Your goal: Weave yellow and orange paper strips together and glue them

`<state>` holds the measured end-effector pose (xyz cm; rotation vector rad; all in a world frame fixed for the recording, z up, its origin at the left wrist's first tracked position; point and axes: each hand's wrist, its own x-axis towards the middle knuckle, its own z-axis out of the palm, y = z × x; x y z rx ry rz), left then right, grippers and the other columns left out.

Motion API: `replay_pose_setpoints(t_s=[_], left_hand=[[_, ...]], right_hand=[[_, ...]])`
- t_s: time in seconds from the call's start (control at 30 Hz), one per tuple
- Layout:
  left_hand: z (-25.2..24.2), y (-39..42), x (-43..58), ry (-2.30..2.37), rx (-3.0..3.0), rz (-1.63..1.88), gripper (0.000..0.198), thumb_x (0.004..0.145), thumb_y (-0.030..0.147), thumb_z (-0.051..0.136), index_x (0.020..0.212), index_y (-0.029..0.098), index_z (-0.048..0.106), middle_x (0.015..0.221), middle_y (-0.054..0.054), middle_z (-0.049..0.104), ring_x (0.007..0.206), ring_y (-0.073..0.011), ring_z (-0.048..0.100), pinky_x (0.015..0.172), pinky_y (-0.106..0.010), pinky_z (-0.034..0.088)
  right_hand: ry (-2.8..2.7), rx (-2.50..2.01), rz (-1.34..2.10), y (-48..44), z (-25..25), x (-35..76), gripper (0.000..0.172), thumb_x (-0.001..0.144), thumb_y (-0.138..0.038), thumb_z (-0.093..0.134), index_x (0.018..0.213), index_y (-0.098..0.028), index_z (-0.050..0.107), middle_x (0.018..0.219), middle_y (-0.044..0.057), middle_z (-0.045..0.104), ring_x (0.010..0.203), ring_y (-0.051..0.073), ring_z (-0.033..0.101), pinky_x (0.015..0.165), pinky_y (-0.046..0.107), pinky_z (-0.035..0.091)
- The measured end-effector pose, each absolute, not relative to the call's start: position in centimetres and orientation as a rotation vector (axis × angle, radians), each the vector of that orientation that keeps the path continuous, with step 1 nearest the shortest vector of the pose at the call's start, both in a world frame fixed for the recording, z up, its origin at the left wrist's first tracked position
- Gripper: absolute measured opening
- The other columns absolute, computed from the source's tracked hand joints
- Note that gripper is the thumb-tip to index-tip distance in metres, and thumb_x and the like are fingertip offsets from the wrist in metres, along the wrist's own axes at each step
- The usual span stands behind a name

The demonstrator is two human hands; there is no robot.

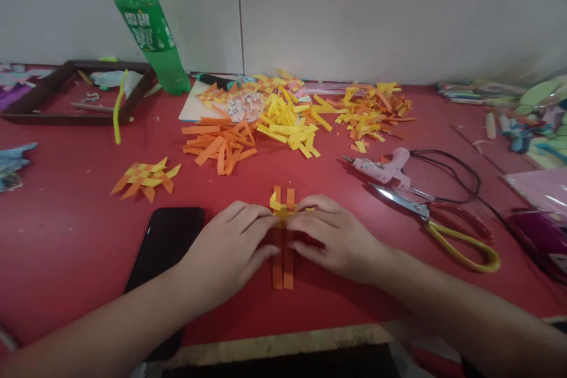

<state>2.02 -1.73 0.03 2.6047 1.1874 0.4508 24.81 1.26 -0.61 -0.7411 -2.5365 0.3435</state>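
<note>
green bottle (153, 41) beside dark frame (66, 119) | black phone (162, 248) on red table (80, 260) | pink glue gun (390, 171) near scissors (425, 212)

Fingers of the left hand (228, 242) and right hand (339, 236) hide parts of the paper strips (277, 269), the left forearm (128, 313) covers part of the black phone (168, 239), and the top edge crops the green bottle (148, 29).

Two orange strips (288, 274) lie parallel, crossed by yellow strips (282, 212).

Left hand (233, 242) and right hand (339, 236) touch orange strips (288, 271).
</note>
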Motion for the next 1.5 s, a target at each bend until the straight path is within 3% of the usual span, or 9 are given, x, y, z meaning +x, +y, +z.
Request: replay_pose_setpoints(t_s=[0.13,0.33,0.63,1.5], left_hand=[[0.1,-1.8,2.0,1.201,2.613,0.431,0.031,0.088,0.019,0.061,0.118,0.013,0.059,0.112,-0.01,0.062,0.098,-0.0268,0.055,0.086,-0.045,0.051],[0.0,-2.1,2.0,1.177,2.675,0.444,0.033,0.088,0.024,0.061,0.118,0.012,0.06,0.114,-0.011,0.062,0.1,-0.0281,0.053,0.087,-0.046,0.052],[-0.2,-2.2,2.1,1.148,2.766,0.46,0.035,0.087,0.026,0.062,0.118,0.009,0.061,0.115,-0.01,0.065,0.101,-0.0287,0.053,0.087,-0.046,0.052],[0.1,-2.4,2.2,1.175,2.697,0.392,0.035,0.086,0.025,0.06,0.119,0.012,0.058,0.115,-0.011,0.064,0.103,-0.0292,0.054,0.087,-0.048,0.052]], right_hand=[[-2.521,-0.724,0.342,1.2,-0.6,24.8,0.008,0.092,-0.023,0.056,0.09,-0.016,0.062,0.083,0.005,0.067,0.085,0.019,0.055,0.078,0.031,0.051],[-2.542,-0.738,0.329,0.8,-0.6,24.9,0.016,0.095,-0.023,0.052,0.087,-0.017,0.063,0.078,0.004,0.066,0.081,0.018,0.056,0.074,0.03,0.05],[-2.543,-0.772,0.27,0.9,-1.0,24.7,0.014,0.093,-0.026,0.054,0.089,-0.017,0.064,0.079,0.004,0.068,0.087,0.02,0.054,0.077,0.031,0.048],[-2.388,-0.845,0.319,0.3,-1.5,24.2,0.015,0.091,-0.022,0.055,0.085,-0.018,0.068,0.075,0.004,0.065,0.077,0.016,0.059,0.07,0.028,0.05]])
